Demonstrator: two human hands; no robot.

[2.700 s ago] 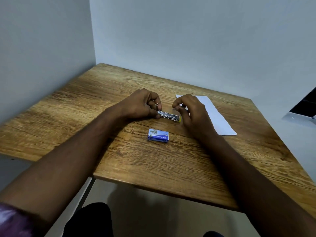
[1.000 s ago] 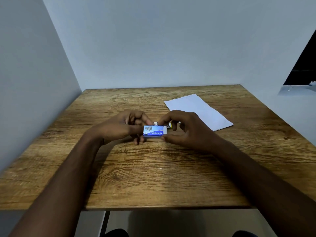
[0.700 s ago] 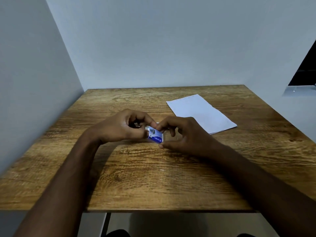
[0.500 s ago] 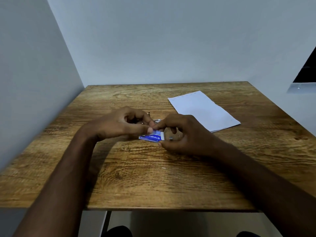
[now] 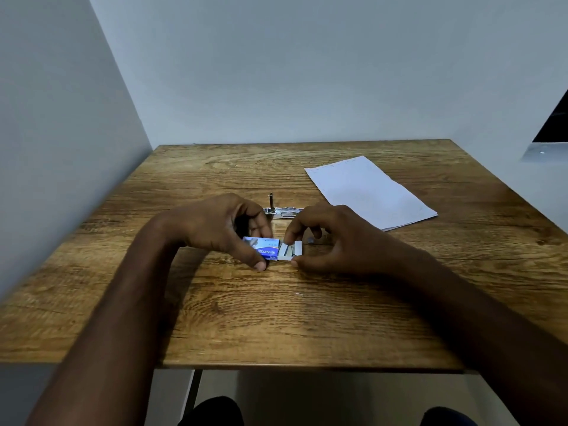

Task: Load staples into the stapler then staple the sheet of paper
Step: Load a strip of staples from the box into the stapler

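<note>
A small blue staple box [image 5: 266, 248] lies on the wooden table [image 5: 276, 318] between my hands. My left hand [image 5: 224, 229] pinches its blue sleeve. My right hand [image 5: 332, 238] holds the white inner tray [image 5: 290, 250], which is slid out to the right, with strips of staples showing inside. The metal stapler [image 5: 281, 210] lies just behind my hands with its pusher rod sticking up; its right end is hidden by my right hand. A white sheet of paper [image 5: 368, 192] lies at the back right.
The table stands in a corner, with walls close on the left and behind. A dark object on a ledge [image 5: 550, 142] is at the far right edge. My knees show below the table's front edge.
My hands left the stapler and picked up the staple box. It has come down to the table, and the inner tray has been slid out to the right.
</note>
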